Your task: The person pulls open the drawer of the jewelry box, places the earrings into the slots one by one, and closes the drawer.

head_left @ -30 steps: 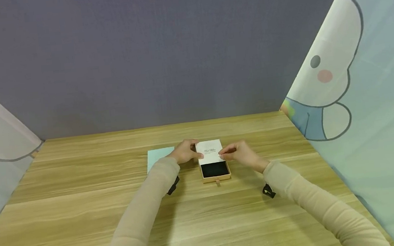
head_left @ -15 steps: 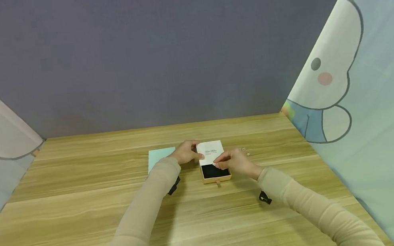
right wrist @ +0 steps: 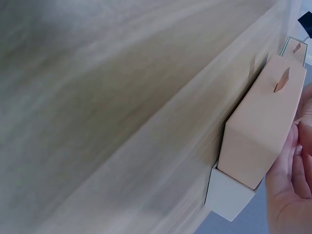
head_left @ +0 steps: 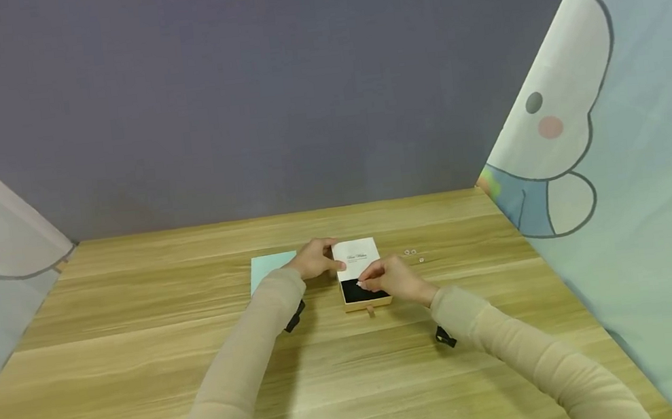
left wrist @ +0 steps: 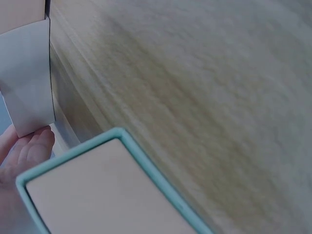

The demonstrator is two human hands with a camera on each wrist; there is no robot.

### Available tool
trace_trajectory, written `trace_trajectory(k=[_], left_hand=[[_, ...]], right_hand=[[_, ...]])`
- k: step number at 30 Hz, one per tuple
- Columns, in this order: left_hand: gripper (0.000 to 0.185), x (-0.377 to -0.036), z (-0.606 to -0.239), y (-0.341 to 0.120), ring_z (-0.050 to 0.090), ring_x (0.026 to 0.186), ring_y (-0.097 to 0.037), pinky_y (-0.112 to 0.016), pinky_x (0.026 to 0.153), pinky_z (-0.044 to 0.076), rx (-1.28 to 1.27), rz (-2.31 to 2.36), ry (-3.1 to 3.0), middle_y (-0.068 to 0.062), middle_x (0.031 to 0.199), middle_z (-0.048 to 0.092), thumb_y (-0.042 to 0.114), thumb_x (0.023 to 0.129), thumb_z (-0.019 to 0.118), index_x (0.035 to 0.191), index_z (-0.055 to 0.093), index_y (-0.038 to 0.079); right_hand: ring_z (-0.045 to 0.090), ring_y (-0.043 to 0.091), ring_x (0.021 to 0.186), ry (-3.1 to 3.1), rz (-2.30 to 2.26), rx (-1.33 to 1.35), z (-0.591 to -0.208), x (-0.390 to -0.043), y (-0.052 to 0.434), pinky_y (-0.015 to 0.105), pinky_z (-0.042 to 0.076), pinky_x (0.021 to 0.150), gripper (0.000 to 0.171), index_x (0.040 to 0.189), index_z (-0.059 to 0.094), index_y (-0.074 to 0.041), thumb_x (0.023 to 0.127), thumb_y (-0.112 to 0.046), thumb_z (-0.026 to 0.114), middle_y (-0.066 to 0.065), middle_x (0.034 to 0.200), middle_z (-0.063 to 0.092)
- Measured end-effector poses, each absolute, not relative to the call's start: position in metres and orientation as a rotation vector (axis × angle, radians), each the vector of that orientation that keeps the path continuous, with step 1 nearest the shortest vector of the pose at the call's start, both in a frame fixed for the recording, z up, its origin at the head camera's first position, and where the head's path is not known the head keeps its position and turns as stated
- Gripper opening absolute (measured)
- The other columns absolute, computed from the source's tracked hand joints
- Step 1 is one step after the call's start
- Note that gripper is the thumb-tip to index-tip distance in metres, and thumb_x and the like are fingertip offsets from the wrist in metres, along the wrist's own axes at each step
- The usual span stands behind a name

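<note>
A: Where does the drawer box [head_left: 363, 276] lie?
B: On the wooden table [head_left: 143, 366], its tan drawer [head_left: 367, 297] drawn partly out of the white sleeve [head_left: 356, 259].

A: And the hands?
B: Left hand [head_left: 315, 259] fingers curl round the sleeve's side; right hand [head_left: 391, 279] fingertips pinch together over the black lining, around something too small to tell. Teal card [head_left: 270, 268] beside.

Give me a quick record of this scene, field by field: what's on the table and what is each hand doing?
Surface: wooden table
Box: tan drawer box, drawer pulled partway out of white sleeve, black lining showing
Left hand: holds the sleeve's left side
Right hand: over the open drawer, pinching a small pale item, too small to tell
Nearby: teal card left of the box; tiny beads to its right
</note>
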State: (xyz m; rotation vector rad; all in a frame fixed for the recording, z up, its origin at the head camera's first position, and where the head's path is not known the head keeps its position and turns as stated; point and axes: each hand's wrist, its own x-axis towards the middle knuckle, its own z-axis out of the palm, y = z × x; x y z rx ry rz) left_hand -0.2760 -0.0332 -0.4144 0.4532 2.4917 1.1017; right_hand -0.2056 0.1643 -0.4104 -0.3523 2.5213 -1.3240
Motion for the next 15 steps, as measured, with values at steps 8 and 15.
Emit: trace_trajectory(k=[8, 15], left_hand=[[0.071, -0.277, -0.415, -0.036, 0.048, 0.12, -0.025, -0.04, 0.099, 0.042, 0.451, 1.103, 2.483, -0.011, 0.132, 0.05, 0.025, 0.081, 0.071, 0.14, 0.037, 0.005], [0.069, -0.278, -0.415, -0.036, 0.049, 0.118, -0.024, -0.039, 0.099, 0.042, 0.456, 1.106, 2.491, -0.011, 0.13, 0.052, 0.024, 0.081, 0.071, 0.139, 0.039, 0.005]], right_hand=[[0.068, 0.02, 0.076, 2.494, -1.348, -0.283, -0.409, -0.207, 0.161, 0.028, 0.056, 0.067, 0.011, 0.091, 0.071, 0.0, 0.083, -0.003, 0.065, 0.011, 0.088, 0.07], [0.064, 0.01, 0.066, 2.587, -1.137, -0.32, -0.408, -0.207, 0.154, 0.023, 0.053, 0.06, 0.008, 0.087, 0.073, -0.007, 0.082, -0.007, 0.066, 0.003, 0.078, 0.07]])
